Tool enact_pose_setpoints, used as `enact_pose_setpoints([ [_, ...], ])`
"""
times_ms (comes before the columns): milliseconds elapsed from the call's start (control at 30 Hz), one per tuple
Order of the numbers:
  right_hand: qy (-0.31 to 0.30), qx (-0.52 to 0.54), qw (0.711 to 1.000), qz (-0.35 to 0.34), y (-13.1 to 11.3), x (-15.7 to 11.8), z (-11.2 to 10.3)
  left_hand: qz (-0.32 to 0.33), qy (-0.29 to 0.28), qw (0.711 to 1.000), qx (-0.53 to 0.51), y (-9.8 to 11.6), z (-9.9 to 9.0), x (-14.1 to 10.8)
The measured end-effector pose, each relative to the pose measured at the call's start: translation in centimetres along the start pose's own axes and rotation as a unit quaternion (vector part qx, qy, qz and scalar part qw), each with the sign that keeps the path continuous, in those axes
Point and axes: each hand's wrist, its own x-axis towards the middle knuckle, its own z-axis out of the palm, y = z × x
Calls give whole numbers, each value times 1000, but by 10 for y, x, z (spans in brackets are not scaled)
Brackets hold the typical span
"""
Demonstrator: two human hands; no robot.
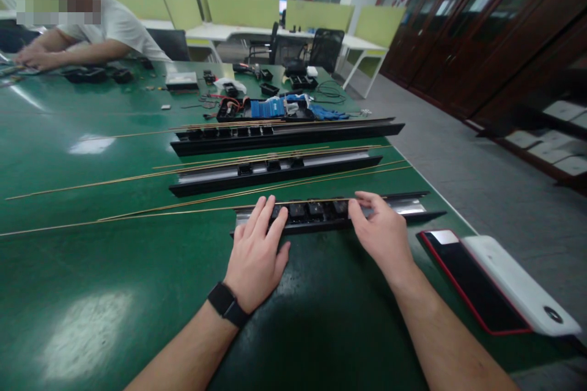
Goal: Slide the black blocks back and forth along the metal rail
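Note:
Nearest me lies a black channel-shaped rail (316,227) with a silvery inside, holding several black blocks (315,210) in a row. A thin brass-coloured rod (197,212) runs along its back edge and out to the left. My left hand (257,250), with a black band on the wrist, rests across the rail's left part with fingers stretched out over the blocks. At the right end of the row is my right hand (380,229), its thumb and fingers bent together at the rail. What its fingertips hold is hidden.
Two similar black rails (275,175) (288,137) with more thin rods lie farther back. Beyond are a black tray with blue material (268,109) and loose wires. A red-edged phone-like device (477,284) and a white device (518,284) lie at right. A person (110,30) sits far left.

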Motion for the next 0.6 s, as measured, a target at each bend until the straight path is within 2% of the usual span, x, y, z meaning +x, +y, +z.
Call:
enact_pose_setpoints([
  [133,0,13,1000,3,-1,0,-1,3,3,1000,-6,0,0,0],
  [433,-36,33,998,-42,-6,-8,4,2,3,1000,-9,0,0,0],
  [600,-4,29,999,-20,-3,-5,1,0,4,1000,-4,0,0,0],
])
